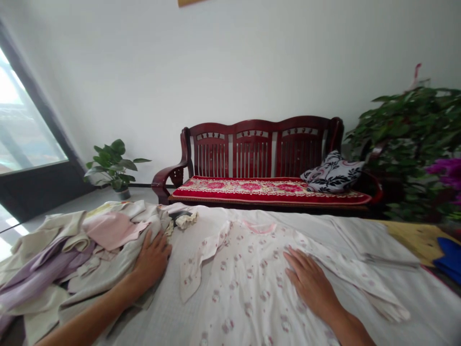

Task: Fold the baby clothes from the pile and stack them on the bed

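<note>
A white long-sleeved child's top (248,274) with a small print and a pink neckline lies spread on the white cloth (173,307). My right hand (306,278) rests flat on its right side, fingers stretched out. To the left, my left hand (153,254) lies with its fingers extended against the edge of a heap of clothes (126,269). Pink, lilac, cream and grey pieces make up that heap, and a pink garment (113,229) is on top. The lower end of the printed top runs out of view.
A folded white cloth (370,242) lies at the right, near a yellow surface (410,235) and a blue item (448,257). Behind stands a dark red wooden bench (252,149) with a patterned cushion (334,173). Potted plants (115,166) flank it.
</note>
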`<state>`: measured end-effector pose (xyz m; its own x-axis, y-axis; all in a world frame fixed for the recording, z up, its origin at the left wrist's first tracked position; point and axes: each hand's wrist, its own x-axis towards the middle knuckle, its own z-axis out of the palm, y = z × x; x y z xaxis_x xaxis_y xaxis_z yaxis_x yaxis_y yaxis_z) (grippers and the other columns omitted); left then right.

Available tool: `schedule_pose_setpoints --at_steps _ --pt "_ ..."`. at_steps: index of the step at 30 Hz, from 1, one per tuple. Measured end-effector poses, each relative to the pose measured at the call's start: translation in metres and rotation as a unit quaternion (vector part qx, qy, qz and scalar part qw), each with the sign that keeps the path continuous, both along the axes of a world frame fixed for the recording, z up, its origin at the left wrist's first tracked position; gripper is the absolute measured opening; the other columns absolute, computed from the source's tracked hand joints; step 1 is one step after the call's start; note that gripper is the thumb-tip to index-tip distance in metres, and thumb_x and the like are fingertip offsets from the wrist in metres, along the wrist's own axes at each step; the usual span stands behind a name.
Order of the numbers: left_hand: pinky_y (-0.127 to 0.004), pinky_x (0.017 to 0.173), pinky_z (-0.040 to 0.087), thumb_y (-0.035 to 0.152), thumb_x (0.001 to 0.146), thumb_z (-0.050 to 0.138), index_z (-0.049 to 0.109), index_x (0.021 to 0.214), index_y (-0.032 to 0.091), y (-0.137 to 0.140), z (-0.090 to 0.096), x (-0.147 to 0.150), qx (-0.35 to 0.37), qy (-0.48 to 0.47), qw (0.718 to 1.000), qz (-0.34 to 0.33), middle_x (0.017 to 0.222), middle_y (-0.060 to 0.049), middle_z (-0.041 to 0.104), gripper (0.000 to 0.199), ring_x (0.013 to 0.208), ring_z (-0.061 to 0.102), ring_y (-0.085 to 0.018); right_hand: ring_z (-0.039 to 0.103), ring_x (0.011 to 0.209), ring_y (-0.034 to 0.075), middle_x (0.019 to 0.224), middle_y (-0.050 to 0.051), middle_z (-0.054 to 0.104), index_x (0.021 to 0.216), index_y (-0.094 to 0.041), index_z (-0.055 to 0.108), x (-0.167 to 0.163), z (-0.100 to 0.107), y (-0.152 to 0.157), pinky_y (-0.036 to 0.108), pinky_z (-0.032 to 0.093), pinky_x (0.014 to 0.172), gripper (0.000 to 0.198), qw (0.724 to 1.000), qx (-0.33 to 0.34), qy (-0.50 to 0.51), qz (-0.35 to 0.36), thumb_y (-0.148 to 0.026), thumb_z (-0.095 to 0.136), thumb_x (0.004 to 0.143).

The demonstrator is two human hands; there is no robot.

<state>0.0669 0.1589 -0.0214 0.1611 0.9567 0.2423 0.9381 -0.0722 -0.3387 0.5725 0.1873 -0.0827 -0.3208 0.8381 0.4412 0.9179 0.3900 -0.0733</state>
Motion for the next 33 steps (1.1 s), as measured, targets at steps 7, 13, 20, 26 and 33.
schedule_pose_setpoints --at_steps 7,13,20,26,33 --pt "-0.059 0.121 0.006 0.006 0.081 0.043 0.073 0.112 0.031 -0.009 0.011 -0.049 0.005 -0.007 1.000 -0.020 0.144 -0.004 0.056 0.050 0.143 0.036 -0.030 0.050 0.131 0.030 0.141 0.010 0.057 0.130 -0.020 0.061 -0.001 0.001 -0.002 0.051 0.040 0.109 0.043 1.000 0.013 0.000 -0.002 -0.032 0.041 0.095" --pt "-0.064 0.118 0.011 0.007 0.084 0.043 0.073 0.108 0.020 -0.006 0.017 -0.046 0.024 0.090 0.995 -0.035 0.141 -0.015 0.057 0.041 0.136 0.044 -0.035 0.051 0.130 0.028 0.140 0.010 0.058 0.130 -0.020 0.060 0.000 -0.004 0.000 0.048 0.040 0.108 0.041 0.999 0.033 -0.010 0.003 -0.031 0.043 0.094" --pt "-0.060 0.117 0.020 0.008 0.089 0.040 0.073 0.108 0.018 0.016 0.005 0.007 0.026 0.049 0.997 -0.045 0.123 -0.014 0.068 0.039 0.125 0.054 -0.033 0.051 0.129 0.027 0.139 0.009 0.059 0.130 -0.021 0.059 -0.001 -0.003 -0.001 0.047 0.040 0.108 0.040 0.999 0.037 0.000 0.001 -0.030 0.044 0.094" --pt "-0.054 0.119 0.019 0.028 0.094 0.046 0.056 0.136 0.021 0.067 -0.008 0.039 -0.029 -0.108 0.993 -0.048 0.150 -0.013 0.048 0.044 0.143 0.035 -0.031 0.050 0.131 0.027 0.141 0.008 0.058 0.131 -0.021 0.059 -0.002 -0.002 -0.001 0.048 0.038 0.110 0.041 1.000 0.016 0.003 -0.005 -0.030 0.044 0.094" --pt "-0.037 0.101 0.042 0.025 0.095 0.037 0.066 0.118 0.017 0.083 0.013 0.048 -0.055 -0.235 0.968 0.071 0.122 -0.012 0.068 0.037 0.115 0.062 -0.024 0.049 0.131 0.027 0.141 0.008 0.058 0.131 -0.022 0.059 -0.002 0.000 -0.001 0.048 0.038 0.110 0.042 1.000 0.002 0.011 -0.011 -0.030 0.044 0.094"
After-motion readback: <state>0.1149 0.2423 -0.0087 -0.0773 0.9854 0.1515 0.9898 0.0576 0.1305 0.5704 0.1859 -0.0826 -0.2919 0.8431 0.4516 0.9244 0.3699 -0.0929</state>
